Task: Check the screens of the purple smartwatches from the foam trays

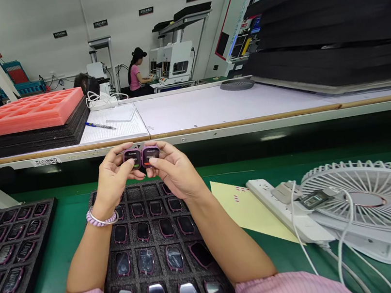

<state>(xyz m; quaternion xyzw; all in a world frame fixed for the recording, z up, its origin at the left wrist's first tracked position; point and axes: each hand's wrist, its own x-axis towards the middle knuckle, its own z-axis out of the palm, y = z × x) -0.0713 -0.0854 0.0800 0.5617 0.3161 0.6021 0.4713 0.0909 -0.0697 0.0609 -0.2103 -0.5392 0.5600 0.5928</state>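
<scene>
Two smartwatches with purple cases and lit screens are held side by side above the far end of a black foam tray [136, 277]. My left hand [113, 174] is closed on the left smartwatch [130, 155], its thumb on the screen. Closed on the right smartwatch [151, 151] is my right hand [175, 169], thumb also pressed to the glass. The two cases appear to touch or nearly touch. Beneath my arms, the tray's compartments hold several dark-screened watches [142, 231]; two far compartments show no watch.
A second foam tray [50, 222] of watches lies at the left. To the right are a yellow sheet [239, 208], a power strip [283, 216] with cables and a white fan [369, 204]. The raised shelf [190, 108] carries pink foam [28, 110], papers, a pen and stacked black foam [329, 38].
</scene>
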